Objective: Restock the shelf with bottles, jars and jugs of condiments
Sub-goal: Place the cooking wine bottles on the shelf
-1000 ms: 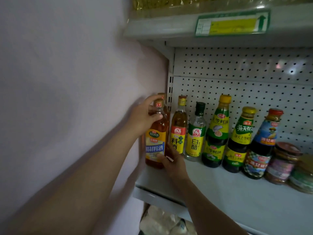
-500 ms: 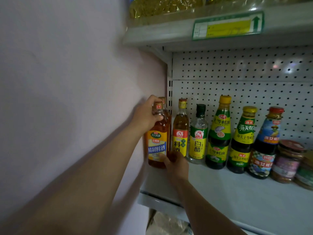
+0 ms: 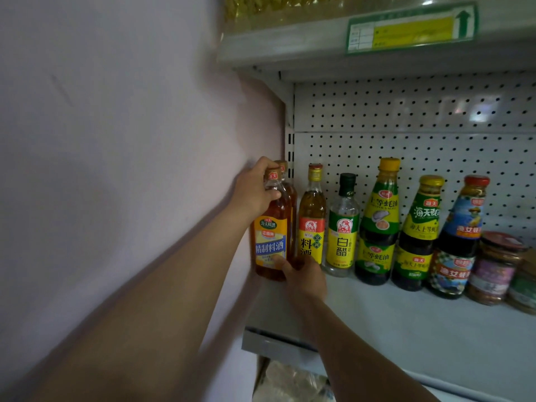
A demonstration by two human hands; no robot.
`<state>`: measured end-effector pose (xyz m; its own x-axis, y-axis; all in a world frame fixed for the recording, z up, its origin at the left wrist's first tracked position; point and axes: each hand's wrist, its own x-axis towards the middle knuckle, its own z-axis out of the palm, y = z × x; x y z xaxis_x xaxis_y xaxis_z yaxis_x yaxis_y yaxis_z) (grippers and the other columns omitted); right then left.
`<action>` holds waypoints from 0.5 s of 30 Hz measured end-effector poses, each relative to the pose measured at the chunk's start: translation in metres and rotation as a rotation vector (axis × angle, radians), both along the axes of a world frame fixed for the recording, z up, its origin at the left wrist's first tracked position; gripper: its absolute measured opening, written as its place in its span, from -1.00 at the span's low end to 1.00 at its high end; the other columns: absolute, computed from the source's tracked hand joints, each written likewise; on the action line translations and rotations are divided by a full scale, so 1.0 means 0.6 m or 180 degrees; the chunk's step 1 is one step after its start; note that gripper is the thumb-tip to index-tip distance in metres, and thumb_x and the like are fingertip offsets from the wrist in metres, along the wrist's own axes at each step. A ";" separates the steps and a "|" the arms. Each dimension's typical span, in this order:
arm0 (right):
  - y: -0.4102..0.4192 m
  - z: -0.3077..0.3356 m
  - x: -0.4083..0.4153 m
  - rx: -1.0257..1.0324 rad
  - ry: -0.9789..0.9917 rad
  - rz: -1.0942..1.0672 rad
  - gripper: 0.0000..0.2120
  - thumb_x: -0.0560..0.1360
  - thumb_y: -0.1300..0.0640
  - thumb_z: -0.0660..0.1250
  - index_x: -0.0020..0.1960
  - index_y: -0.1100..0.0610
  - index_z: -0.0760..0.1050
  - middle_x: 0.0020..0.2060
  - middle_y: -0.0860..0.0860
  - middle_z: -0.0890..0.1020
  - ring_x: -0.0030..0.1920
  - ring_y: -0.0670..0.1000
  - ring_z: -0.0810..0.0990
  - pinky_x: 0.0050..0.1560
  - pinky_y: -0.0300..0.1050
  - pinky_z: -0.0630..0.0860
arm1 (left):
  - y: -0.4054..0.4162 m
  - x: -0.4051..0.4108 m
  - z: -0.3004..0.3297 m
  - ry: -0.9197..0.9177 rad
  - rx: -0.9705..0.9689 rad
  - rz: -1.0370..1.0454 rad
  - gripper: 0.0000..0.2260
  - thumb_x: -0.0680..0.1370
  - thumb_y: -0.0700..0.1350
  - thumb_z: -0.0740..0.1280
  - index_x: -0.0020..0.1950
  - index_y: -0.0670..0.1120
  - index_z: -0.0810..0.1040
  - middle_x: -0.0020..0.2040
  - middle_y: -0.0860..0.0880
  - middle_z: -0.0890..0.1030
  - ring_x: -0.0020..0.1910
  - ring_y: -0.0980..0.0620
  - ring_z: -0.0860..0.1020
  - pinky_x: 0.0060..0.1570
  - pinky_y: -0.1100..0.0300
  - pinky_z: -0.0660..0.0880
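An amber cooking-wine bottle (image 3: 271, 233) with an orange, blue and yellow label stands upright at the far left end of the grey shelf (image 3: 406, 323), against the wall. My left hand (image 3: 255, 190) grips its neck just under the cap. My right hand (image 3: 304, 275) holds its base, thumb on the lower label. A second identical bottle (image 3: 291, 198) stands right behind it, mostly hidden.
To the right stand a yellow-label cooking wine (image 3: 311, 221), a white vinegar (image 3: 343, 227), two green oyster-sauce bottles (image 3: 378, 227), a dark sauce bottle (image 3: 458, 242) and jars (image 3: 494, 268). A pegboard (image 3: 406, 140) backs the shelf. An upper shelf (image 3: 319, 50) hangs overhead. The pale wall (image 3: 116, 140) is at the left.
The view has shifted slightly. Both hands keep their hold on the bottle, which stays at the shelf's left end; my right thumb has slid onto the lower label.
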<state>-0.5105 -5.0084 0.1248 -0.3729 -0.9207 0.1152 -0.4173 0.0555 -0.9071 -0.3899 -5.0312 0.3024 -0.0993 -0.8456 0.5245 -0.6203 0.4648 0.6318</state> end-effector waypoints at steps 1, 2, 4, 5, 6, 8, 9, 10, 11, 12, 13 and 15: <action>-0.003 -0.001 0.000 0.0023 0.0048 -0.0046 -0.56 0.41 -0.31 0.43 0.08 0.00 0.56 -0.01 -0.06 0.70 0.00 0.04 0.65 0.03 -0.04 0.56 | -0.002 -0.001 0.000 0.0029 0.0007 -0.0012 -0.58 0.50 -0.24 0.47 0.28 0.01 0.45 0.12 0.02 0.49 0.03 0.05 0.53 -0.24 0.40 0.39; -0.007 -0.002 0.001 0.0042 0.0096 -0.0092 -0.53 0.41 -0.34 0.42 0.09 0.01 0.58 -0.01 -0.04 0.70 0.00 0.05 0.66 0.03 -0.02 0.57 | -0.006 -0.003 -0.001 0.0056 0.0008 -0.0016 -0.58 0.49 -0.25 0.47 0.28 0.01 0.45 0.10 0.02 0.50 0.02 0.05 0.54 -0.24 0.39 0.40; -0.012 -0.002 0.002 0.0085 0.0181 -0.0150 -0.49 0.41 -0.37 0.40 0.10 0.02 0.59 -0.02 -0.01 0.70 0.00 0.08 0.66 0.02 -0.01 0.57 | -0.012 -0.005 -0.003 0.0111 0.0022 -0.0022 -0.58 0.49 -0.26 0.47 0.28 0.01 0.45 0.07 0.02 0.54 0.01 0.04 0.55 -0.25 0.40 0.39; -0.014 -0.002 0.002 0.0112 0.0224 -0.0172 -0.48 0.41 -0.38 0.39 0.10 0.02 0.59 -0.02 0.00 0.70 -0.01 0.09 0.66 0.01 -0.01 0.57 | -0.015 -0.007 -0.004 0.0131 0.0039 -0.0028 -0.58 0.50 -0.26 0.47 0.28 0.01 0.45 0.06 0.03 0.54 0.01 0.05 0.55 -0.26 0.40 0.38; -0.015 -0.001 0.002 0.0138 0.0267 -0.0183 -0.48 0.42 -0.39 0.37 0.09 0.02 0.60 -0.03 0.01 0.70 -0.01 0.09 0.66 -0.01 -0.02 0.57 | -0.018 -0.008 -0.004 0.0135 0.0045 -0.0028 -0.58 0.50 -0.26 0.46 0.29 0.01 0.45 0.05 0.04 0.54 0.01 0.06 0.55 -0.27 0.42 0.38; -0.017 0.001 0.001 0.0189 0.0325 -0.0208 -0.48 0.43 -0.40 0.36 0.08 0.03 0.61 -0.04 0.02 0.70 -0.03 0.10 0.65 -0.07 -0.06 0.52 | -0.023 -0.009 -0.004 0.0109 0.0008 -0.0007 -0.57 0.51 -0.27 0.45 0.30 0.01 0.44 0.04 0.06 0.53 -0.02 0.09 0.52 -0.33 0.48 0.38; -0.018 0.003 0.001 0.0213 0.0348 -0.0225 -0.47 0.43 -0.40 0.35 0.07 0.04 0.62 -0.05 0.03 0.70 -0.03 0.10 0.65 -0.10 -0.08 0.49 | -0.026 -0.009 -0.005 0.0100 -0.0021 0.0003 -0.57 0.51 -0.27 0.45 0.30 0.01 0.44 0.05 0.06 0.52 -0.03 0.10 0.52 -0.37 0.51 0.38; -0.019 0.004 0.000 0.0233 0.0371 -0.0248 -0.47 0.43 -0.40 0.34 0.05 0.05 0.63 -0.06 0.04 0.70 -0.04 0.11 0.65 -0.12 -0.10 0.45 | -0.029 -0.010 -0.005 0.0105 -0.0039 -0.0001 -0.57 0.51 -0.27 0.45 0.30 0.01 0.43 0.05 0.06 0.52 -0.03 0.10 0.52 -0.39 0.54 0.38; -0.020 0.005 0.000 0.0251 0.0387 -0.0278 -0.46 0.44 -0.41 0.34 0.03 0.06 0.63 -0.07 0.05 0.69 -0.05 0.12 0.64 -0.13 -0.10 0.43 | -0.033 -0.011 -0.006 0.0110 -0.0049 -0.0007 -0.57 0.52 -0.27 0.44 0.30 0.01 0.43 0.06 0.05 0.53 -0.02 0.10 0.53 -0.40 0.53 0.38; -0.022 0.005 0.000 0.0272 0.0392 -0.0305 -0.45 0.44 -0.41 0.33 0.02 0.07 0.63 -0.07 0.05 0.69 -0.05 0.12 0.64 -0.13 -0.11 0.43 | -0.036 -0.012 -0.007 0.0101 -0.0060 -0.0001 -0.57 0.52 -0.27 0.44 0.31 0.02 0.43 0.07 0.04 0.54 -0.01 0.10 0.53 -0.40 0.50 0.39; -0.025 0.004 0.000 0.0300 0.0383 -0.0329 -0.44 0.43 -0.41 0.33 0.03 0.08 0.63 -0.07 0.06 0.69 -0.05 0.12 0.64 -0.13 -0.10 0.44 | -0.039 -0.013 -0.008 0.0083 -0.0068 0.0015 -0.57 0.53 -0.26 0.44 0.32 0.02 0.42 0.09 0.04 0.54 0.00 0.10 0.52 -0.37 0.46 0.39; -0.031 0.001 0.001 0.0356 0.0376 -0.0376 -0.40 0.42 -0.44 0.32 0.04 0.10 0.64 -0.06 0.06 0.69 -0.03 0.13 0.65 -0.11 -0.08 0.47 | -0.044 -0.015 -0.009 0.0077 -0.0076 0.0027 -0.57 0.53 -0.25 0.43 0.33 0.03 0.42 0.09 0.04 0.52 0.00 0.10 0.51 -0.32 0.44 0.36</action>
